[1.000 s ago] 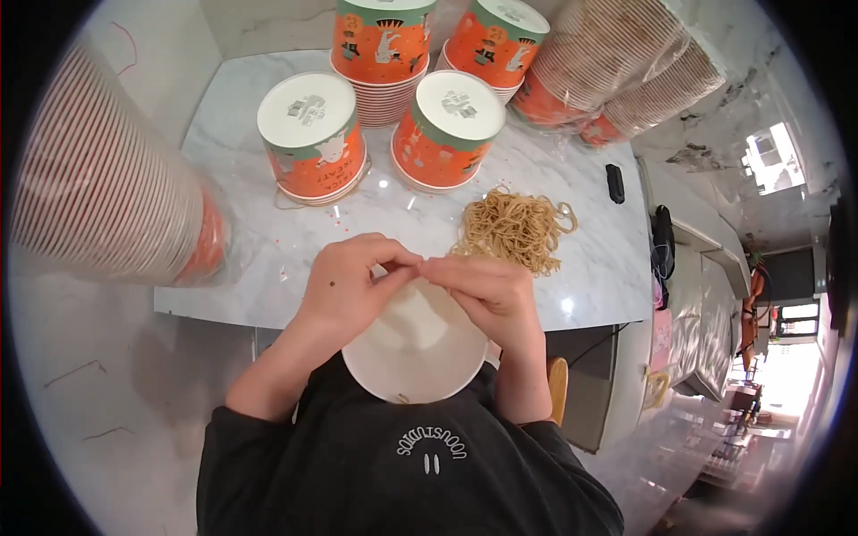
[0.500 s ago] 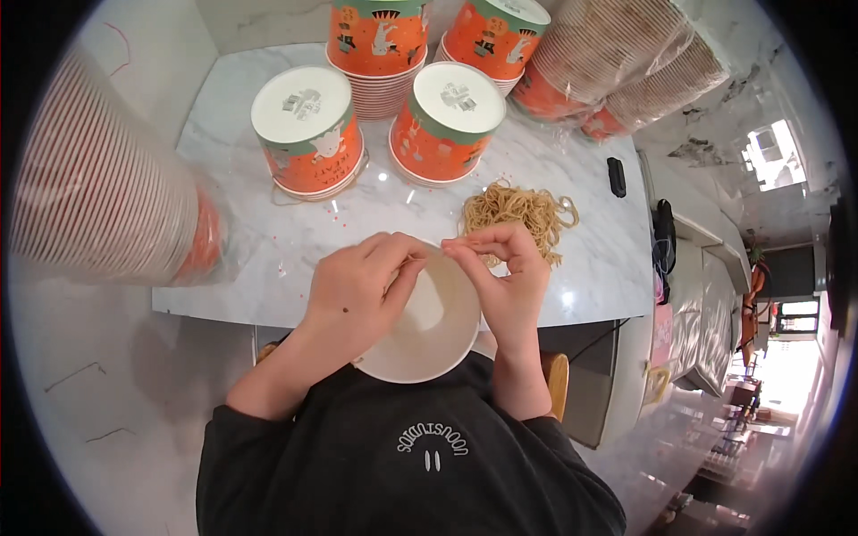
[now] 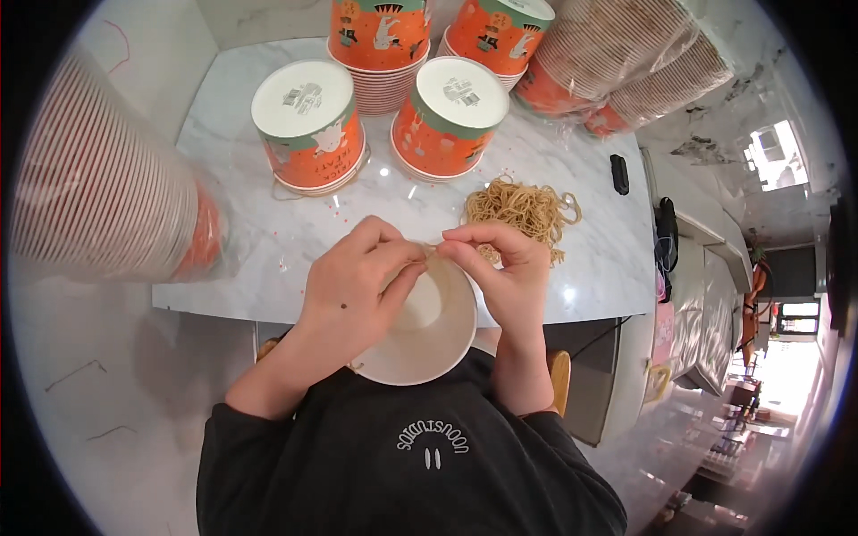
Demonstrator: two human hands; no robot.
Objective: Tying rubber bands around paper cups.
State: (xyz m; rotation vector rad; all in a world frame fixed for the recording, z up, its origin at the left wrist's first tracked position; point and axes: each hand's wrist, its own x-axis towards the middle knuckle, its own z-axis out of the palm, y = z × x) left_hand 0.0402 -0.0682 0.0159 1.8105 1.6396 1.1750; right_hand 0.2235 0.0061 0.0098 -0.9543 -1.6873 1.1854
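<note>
L hand [image 3: 353,284] was at mid-frame, fingers curled in at the far-L rim of a white tub [image 3: 436,347]; thumb and index tips sat v. close, but can't tell if they were clamped on anything. R hand [image 3: 511,268], just R of centre, had thumb and index pinched tog. on a thin tan strand [image 3: 433,245] btwn the two hands, right by the tub's far rim. Tub was just below frame centre, tilted, open mouth up twd the cam, partly behind L hand, near edge by the dark shirt [image 3: 357,464].

Heap of tan cords [image 3: 523,210] lay on the marbled table [image 3: 241,214], upper R of centre, partly behind R hand. Small black item [image 3: 619,174] was further R, well apart from it.

Upper ctr: two orange-and-green tubs upside down, one L [image 3: 313,147], one R [image 3: 447,129]; behind them, two taller stacks, L one [image 3: 380,40] and R one [image 3: 499,37]. Plastic-wrapped tub stacks lay upper R [image 3: 617,54], w/ another big wrapped stack [image 3: 107,179] at far L of frame.
</note>
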